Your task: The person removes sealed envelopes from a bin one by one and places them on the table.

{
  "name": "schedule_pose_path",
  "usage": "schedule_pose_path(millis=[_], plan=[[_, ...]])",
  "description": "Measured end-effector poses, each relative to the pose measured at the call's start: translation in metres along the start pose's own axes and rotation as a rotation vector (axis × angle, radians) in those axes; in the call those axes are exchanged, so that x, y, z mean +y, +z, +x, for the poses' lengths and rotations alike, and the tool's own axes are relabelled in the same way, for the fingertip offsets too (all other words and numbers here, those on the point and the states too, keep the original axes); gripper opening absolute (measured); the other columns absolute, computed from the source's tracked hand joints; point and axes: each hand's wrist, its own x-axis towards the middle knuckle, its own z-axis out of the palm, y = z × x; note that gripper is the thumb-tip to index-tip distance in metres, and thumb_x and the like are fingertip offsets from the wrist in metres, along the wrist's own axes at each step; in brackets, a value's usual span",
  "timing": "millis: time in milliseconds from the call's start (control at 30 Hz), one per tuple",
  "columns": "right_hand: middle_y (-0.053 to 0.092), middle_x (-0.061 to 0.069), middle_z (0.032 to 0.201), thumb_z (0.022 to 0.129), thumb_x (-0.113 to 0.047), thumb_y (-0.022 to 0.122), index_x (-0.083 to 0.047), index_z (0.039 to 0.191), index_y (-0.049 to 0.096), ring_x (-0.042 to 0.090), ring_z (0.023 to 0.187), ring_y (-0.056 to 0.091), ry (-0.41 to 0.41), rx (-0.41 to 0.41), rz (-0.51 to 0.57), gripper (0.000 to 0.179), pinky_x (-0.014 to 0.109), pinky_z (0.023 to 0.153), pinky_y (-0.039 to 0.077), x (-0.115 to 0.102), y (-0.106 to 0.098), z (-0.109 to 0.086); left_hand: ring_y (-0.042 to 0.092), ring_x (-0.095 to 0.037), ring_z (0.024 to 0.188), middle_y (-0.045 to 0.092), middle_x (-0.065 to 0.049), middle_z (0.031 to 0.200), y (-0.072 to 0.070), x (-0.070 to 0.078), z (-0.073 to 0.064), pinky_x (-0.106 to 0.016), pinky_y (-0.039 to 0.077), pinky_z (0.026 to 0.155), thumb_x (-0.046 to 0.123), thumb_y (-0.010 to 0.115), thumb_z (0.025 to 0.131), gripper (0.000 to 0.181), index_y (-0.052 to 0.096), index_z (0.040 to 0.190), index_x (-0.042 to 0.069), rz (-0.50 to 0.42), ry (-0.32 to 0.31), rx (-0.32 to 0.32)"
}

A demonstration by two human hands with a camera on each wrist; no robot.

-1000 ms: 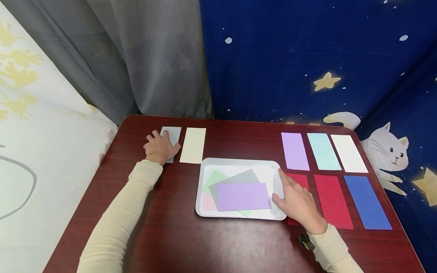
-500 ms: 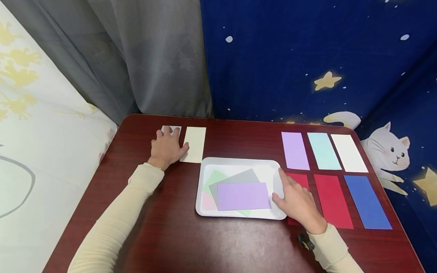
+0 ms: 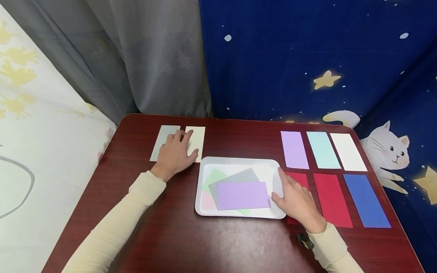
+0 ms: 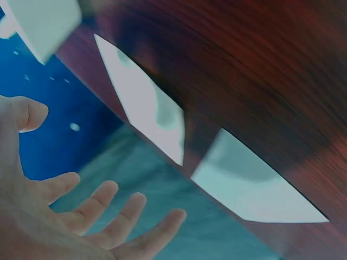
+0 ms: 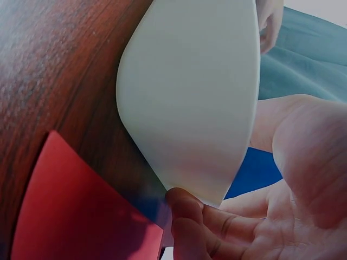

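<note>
My left hand (image 3: 175, 153) hovers over the gap between a grey card (image 3: 160, 146) and a cream card (image 3: 199, 138) at the table's back left. Its fingers are spread and hold nothing; in the left wrist view, the hand (image 4: 70, 216) is apart from both cards. My right hand (image 3: 297, 199) grips the right end of a white tray (image 3: 240, 162), thumb over the rim. The right wrist view has its fingers (image 5: 187, 203) at the tray's outer wall (image 5: 190, 81). Inside the tray lie a purple card (image 3: 243, 196) on top, with grey, green and pink ones under it.
Right of the tray, flat cards lie in two rows: purple (image 3: 295, 149), mint (image 3: 323, 149) and white (image 3: 348, 151) behind; red (image 3: 332, 199) and blue (image 3: 367, 201) in front, with another red card (image 3: 298, 178) partly under my right hand. Curtains (image 3: 273, 57) hang behind the table.
My left hand has moved right, from over the grey card toward the cream card, uncovering most of the grey one. The right hand and the tray stay put.
</note>
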Motion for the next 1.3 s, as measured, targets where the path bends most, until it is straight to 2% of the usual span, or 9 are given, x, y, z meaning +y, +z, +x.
schedule_pose_path(millis=[267, 500, 667, 1000, 1300], plan=[[0.059, 0.037, 0.146, 0.090, -0.017, 0.083, 0.008, 0.164, 0.040, 0.023, 0.058, 0.058, -0.003, 0.001, 0.000, 0.089, 0.043, 0.052, 0.053, -0.001, 0.000, 0.001, 0.055, -0.049, 0.133, 0.051, -0.024, 0.154, -0.005, 0.033, -0.019, -0.063, 0.061, 0.085, 0.047, 0.065, 0.103, 0.073, 0.050, 0.164, 0.011, 0.010, 0.129, 0.056], [0.059, 0.038, 0.146, 0.090, -0.017, 0.083, 0.008, 0.163, 0.040, 0.025, 0.061, 0.060, -0.002, 0.001, 0.000, 0.088, 0.046, 0.054, 0.054, -0.001, 0.000, 0.000, 0.057, -0.048, 0.130, 0.055, -0.022, 0.152, -0.003, 0.048, -0.028, -0.060, 0.063, 0.075, 0.049, 0.068, 0.101, 0.072, 0.054, 0.161, 0.011, 0.057, 0.177, 0.070], [0.060, 0.038, 0.145, 0.090, -0.017, 0.083, 0.008, 0.163, 0.040, 0.025, 0.060, 0.060, -0.004, 0.002, -0.002, 0.089, 0.046, 0.053, 0.054, -0.001, 0.000, 0.000, 0.057, -0.046, 0.131, 0.056, -0.021, 0.152, -0.001, 0.062, -0.035, -0.057, 0.062, 0.080, 0.051, 0.070, 0.100, 0.073, 0.057, 0.159, 0.010, 0.097, 0.241, 0.077], [0.059, 0.038, 0.146, 0.090, -0.017, 0.083, 0.009, 0.163, 0.040, 0.025, 0.060, 0.060, -0.004, 0.003, 0.001, 0.089, 0.044, 0.053, 0.054, -0.001, 0.000, 0.000, 0.058, -0.041, 0.133, 0.057, -0.019, 0.151, 0.007, 0.101, -0.053, -0.055, 0.059, 0.095, 0.057, 0.070, 0.100, 0.073, 0.059, 0.156, 0.011, 0.168, 0.404, 0.004], [0.060, 0.038, 0.144, 0.090, -0.016, 0.083, 0.009, 0.163, 0.040, 0.038, 0.074, 0.070, -0.006, 0.012, -0.005, 0.088, 0.051, 0.057, 0.058, -0.002, 0.001, -0.001, 0.059, -0.036, 0.132, 0.058, -0.010, 0.151, 0.016, 0.130, -0.065, -0.054, 0.059, 0.092, 0.053, 0.072, 0.100, 0.067, 0.059, 0.154, 0.017, 0.216, 0.540, -0.043]])
